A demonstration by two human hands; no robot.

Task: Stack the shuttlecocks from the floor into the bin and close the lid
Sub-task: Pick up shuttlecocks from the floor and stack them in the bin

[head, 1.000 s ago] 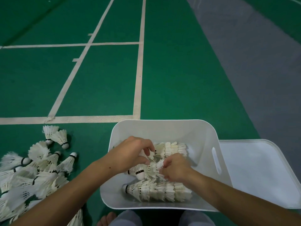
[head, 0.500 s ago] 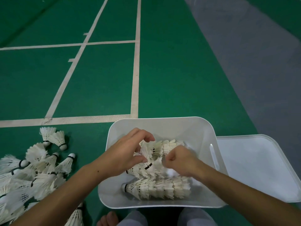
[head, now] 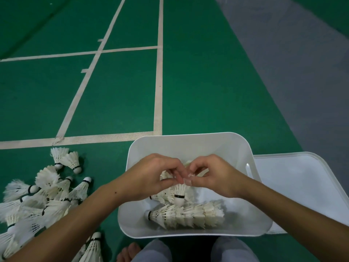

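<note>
Both hands have risen from low in the bin to meet above it: the left hand [head: 153, 178] and right hand [head: 215, 176] now pinch fingertip to fingertip on one shuttlecock [head: 178, 193], cork hanging down, so another piece looks ready to nest into a row. Just below them a finished stack [head: 188, 214] lies along the near side of the bin [head: 188, 142]. Well left of the left hand, the loose pile [head: 37, 197] waits on the floor [head: 207, 82]; beyond the right wrist lies the lid [head: 294, 182], off.
</note>
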